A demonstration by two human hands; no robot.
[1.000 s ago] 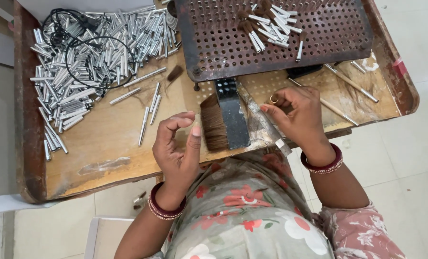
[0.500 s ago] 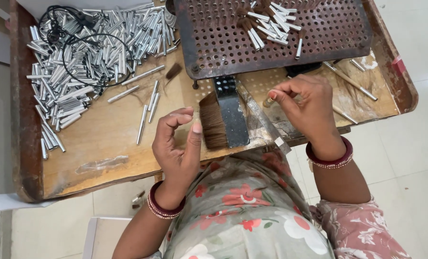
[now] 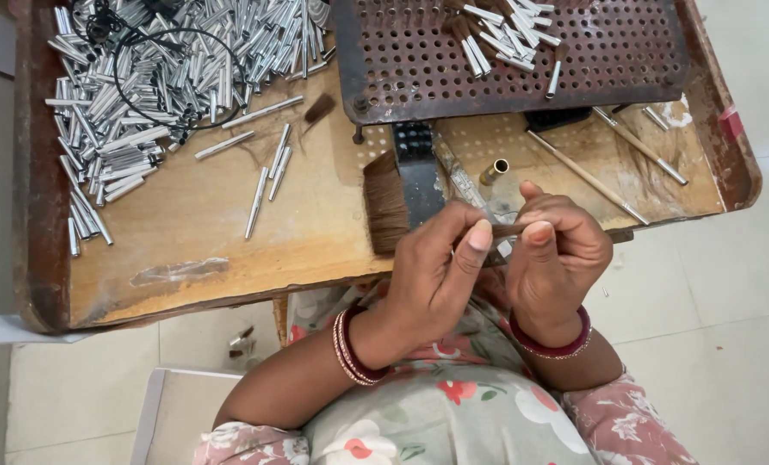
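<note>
Both hands meet just over the near edge of the worn wooden worktable [image 3: 186, 224]. The left hand [image 3: 436, 267] and right hand [image 3: 557, 254] pinch a small dark tuft of brush hair [image 3: 507, 230] between thumbs and fingertips, fingers narrowed tight around it. Just beyond lies a flat brown bristle bundle in a black clamp [image 3: 399, 198]. A short brass tube [image 3: 493, 171] sits nearby. Shiny silver metal tubes [image 3: 143, 95] heap at the far left, and a rusty perforated metal tray [image 3: 522, 52] holds more.

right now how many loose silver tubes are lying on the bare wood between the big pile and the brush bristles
5: two long tubes angled just below the pile, a close pair beside them, and one lower down. Others may hide in the pile's edge.
</note>
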